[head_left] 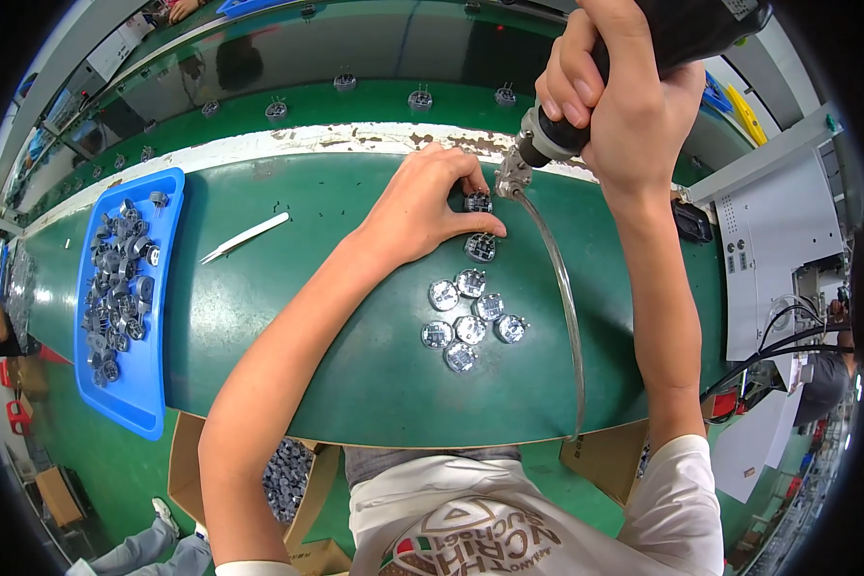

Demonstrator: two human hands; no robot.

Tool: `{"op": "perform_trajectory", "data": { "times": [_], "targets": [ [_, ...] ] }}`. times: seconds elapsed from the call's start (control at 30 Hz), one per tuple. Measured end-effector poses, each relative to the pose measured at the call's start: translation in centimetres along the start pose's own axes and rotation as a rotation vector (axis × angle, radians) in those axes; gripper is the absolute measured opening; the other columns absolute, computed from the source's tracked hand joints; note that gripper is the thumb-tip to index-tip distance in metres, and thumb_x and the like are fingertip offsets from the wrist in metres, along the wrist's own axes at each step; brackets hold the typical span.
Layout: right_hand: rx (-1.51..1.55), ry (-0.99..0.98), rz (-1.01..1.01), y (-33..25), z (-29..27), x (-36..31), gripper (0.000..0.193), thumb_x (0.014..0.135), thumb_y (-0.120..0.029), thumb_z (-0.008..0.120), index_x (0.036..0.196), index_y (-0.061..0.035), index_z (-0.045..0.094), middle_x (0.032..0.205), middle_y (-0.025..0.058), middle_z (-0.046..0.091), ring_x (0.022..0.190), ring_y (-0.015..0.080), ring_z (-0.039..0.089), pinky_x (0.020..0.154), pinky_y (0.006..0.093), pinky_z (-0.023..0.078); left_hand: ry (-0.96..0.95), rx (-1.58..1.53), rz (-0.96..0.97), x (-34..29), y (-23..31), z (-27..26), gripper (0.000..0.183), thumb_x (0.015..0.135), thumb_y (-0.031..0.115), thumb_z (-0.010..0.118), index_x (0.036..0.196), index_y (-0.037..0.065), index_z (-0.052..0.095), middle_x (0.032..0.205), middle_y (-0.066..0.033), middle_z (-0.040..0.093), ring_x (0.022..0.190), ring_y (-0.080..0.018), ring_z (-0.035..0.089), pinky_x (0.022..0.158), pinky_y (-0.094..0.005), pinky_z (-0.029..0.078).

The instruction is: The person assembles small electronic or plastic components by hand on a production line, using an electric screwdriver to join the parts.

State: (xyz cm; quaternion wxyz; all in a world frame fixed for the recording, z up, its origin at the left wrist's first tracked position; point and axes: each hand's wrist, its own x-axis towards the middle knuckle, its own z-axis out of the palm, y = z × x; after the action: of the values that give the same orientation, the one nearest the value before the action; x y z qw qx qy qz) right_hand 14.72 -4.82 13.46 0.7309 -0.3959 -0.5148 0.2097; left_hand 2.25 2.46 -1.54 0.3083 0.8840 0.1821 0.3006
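Note:
My left hand [422, 197] reaches to the far middle of the green table, its thumb and fingers closed around a small round grey component [477, 202]. Just below the thumb lies a similar round component [480, 248]. My right hand [634, 106] grips a black power screwdriver [706, 24], held tilted above the table. Its metal head [514, 173] sits just right of the held component; whether they touch I cannot tell. From that head a clear hose [559, 278] curves toward the table's near edge. Several round components [469, 329] lie grouped nearer to me.
On the left stands a blue tray [144, 413] of grey round parts. White tweezers [247, 237] and tiny dark screws [278, 207] lie between it and my left arm. Beyond the table runs a conveyor [384, 101] carrying spaced components. A pale machine [787, 259] stands right; cardboard boxes [187, 461] sit below.

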Motion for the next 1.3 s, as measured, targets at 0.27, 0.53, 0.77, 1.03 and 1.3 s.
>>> {"op": "perform_trajectory", "data": {
  "times": [0.27,0.53,0.77,1.03,1.3],
  "targets": [
    [-0.022,-0.009,0.007,0.1,0.0,-0.1,0.031,0.105,-0.023,0.063,0.081,-0.0043,0.057,0.049,-0.0026,0.045,0.034,0.0072,0.040,0.036,0.0247,0.033,0.000,-0.001,-0.008,0.1,0.3,0.0,0.049,0.070,0.029,0.095,0.091,0.003,0.059,0.087,-0.0084,0.060,0.087,-0.0256,0.053,0.080,-0.0381,0.048],
    [-0.024,-0.047,-0.001,0.5,-0.1,0.0,0.033,0.105,-0.022,0.063,0.077,-0.0053,0.056,0.049,-0.0033,0.045,0.035,0.0064,0.040,0.036,0.0243,0.033,0.005,0.009,-0.049,0.2,0.6,-0.1,0.047,0.066,0.034,0.095,0.083,0.002,0.065,0.085,-0.0103,0.066,0.087,-0.0293,0.058,0.082,-0.0407,0.048],
    [-0.007,-0.092,-0.008,0.8,0.3,0.3,0.035,0.105,-0.022,0.064,0.074,-0.0059,0.056,0.049,-0.0041,0.045,0.035,0.0062,0.041,0.036,0.0249,0.031,-0.012,0.023,-0.106,0.4,0.8,-0.1,0.048,0.065,0.033,0.096,0.083,0.001,0.066,0.085,-0.0116,0.066,0.087,-0.0295,0.058,0.082,-0.0412,0.050],
    [0.009,-0.088,0.004,1.3,0.0,0.6,0.038,0.104,-0.022,0.065,0.071,-0.0067,0.056,0.049,-0.0037,0.047,0.035,0.0066,0.042,0.036,0.0257,0.031,-0.004,0.019,-0.104,0.5,0.9,-0.1,0.048,0.064,0.033,0.096,0.082,0.000,0.066,0.084,-0.0128,0.065,0.085,-0.0303,0.060,0.081,-0.0420,0.050],
    [-0.008,-0.058,-0.010,-0.6,-0.4,0.5,0.032,0.104,-0.020,0.064,0.077,-0.0059,0.055,0.048,-0.0034,0.043,0.035,0.0086,0.042,0.035,0.0266,0.033,-0.117,-0.008,-0.090,0.5,1.1,-1.4,0.045,0.067,0.032,0.095,0.083,0.001,0.066,0.084,-0.0110,0.066,0.085,-0.0299,0.060,0.082,-0.0425,0.050]
  ]
}}
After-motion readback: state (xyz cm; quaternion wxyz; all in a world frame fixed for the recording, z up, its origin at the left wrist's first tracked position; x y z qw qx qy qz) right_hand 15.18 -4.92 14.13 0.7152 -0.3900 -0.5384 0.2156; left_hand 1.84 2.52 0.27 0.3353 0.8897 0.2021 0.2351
